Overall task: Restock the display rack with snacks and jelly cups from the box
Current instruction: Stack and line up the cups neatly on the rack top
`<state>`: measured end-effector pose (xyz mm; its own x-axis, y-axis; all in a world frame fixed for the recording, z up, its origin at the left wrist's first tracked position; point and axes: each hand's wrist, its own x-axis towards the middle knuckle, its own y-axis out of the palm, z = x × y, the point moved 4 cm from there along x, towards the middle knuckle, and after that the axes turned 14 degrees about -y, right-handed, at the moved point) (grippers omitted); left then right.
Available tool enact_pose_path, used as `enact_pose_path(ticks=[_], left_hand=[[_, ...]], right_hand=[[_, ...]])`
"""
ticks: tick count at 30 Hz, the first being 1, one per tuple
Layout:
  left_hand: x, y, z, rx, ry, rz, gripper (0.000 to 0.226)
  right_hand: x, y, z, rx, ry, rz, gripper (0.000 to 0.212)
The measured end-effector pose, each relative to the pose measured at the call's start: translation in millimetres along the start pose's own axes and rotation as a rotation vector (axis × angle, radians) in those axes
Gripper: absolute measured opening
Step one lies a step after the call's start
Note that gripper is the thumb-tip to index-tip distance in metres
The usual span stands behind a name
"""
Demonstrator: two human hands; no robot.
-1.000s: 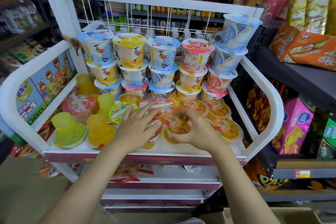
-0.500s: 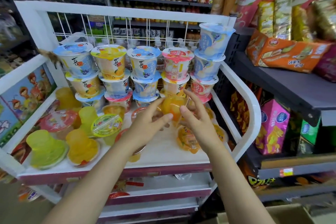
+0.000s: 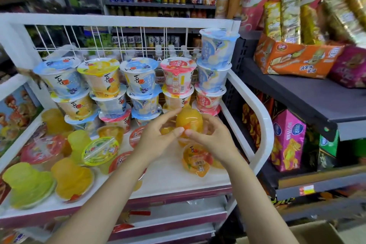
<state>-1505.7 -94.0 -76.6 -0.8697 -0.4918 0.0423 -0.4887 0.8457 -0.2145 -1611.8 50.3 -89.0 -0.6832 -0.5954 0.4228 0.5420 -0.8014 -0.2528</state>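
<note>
Left hand (image 3: pixel 158 134) and right hand (image 3: pixel 213 137) both grasping an orange jelly cup (image 3: pixel 189 122), its lower half hidden behind fingers, stacked cups (image 3: pixel 142 87) just beyond, another jelly cup (image 3: pixel 195 161) below the right hand, box (image 3: pixel 316 233) cut off

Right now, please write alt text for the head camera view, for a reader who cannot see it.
Two bare hands, left hand and right hand, hold an orange jelly cup upside down above a white display rack. Stacked jelly cups line its back; loose ones lie in front.
</note>
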Motion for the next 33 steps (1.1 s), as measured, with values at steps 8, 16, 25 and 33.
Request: enact_pose_path(ticks=[8,16,25,33], left_hand=[[14.3,15.5,11.5,0.174,-0.073,0.232,0.054],[20.4,-3.3,33.3,1.125,-0.038,0.050,0.078],[25.6,0.0,44.8,1.160,-0.094,0.107,0.101],[21.4,-0.1,41.5,1.160,-0.080,0.103,0.101]], right_hand=[[-0.7,-16.6,-13.0,-0.056,0.032,0.012,0.051],[8.9,-27.2,-42.6,-0.410,0.076,-0.231,0.070],[6.5,-15.8,-56.8,-0.557,0.047,-0.127,0.067],[3.3,-10.8,-59.7,-0.598,0.074,-0.197,0.066]])
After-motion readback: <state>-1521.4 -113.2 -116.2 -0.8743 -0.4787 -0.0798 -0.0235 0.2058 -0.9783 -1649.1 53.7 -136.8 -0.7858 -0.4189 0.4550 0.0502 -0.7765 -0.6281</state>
